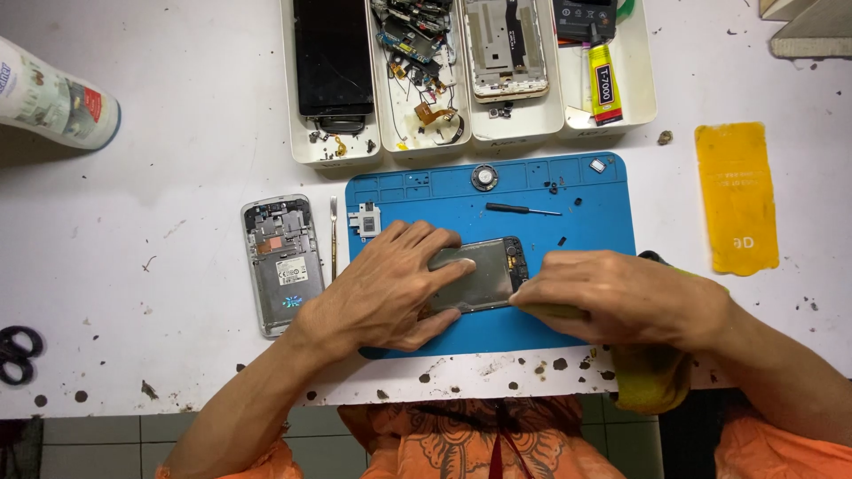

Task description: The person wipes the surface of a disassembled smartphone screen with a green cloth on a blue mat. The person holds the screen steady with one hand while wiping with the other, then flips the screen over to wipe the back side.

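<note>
Left hand [386, 288] open, flat on phone screen [479, 275] to keep it steady at front edge of blue mat [586, 222]; right hand [621, 297] closed on green cloth [648, 372], pressing at screen end

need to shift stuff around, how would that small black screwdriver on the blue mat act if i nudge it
The screwdriver has a thin round shaft, so it would probably roll. It looks light and stiff. The blue mat looks rubbery, and its raised edge may stop it.
</note>
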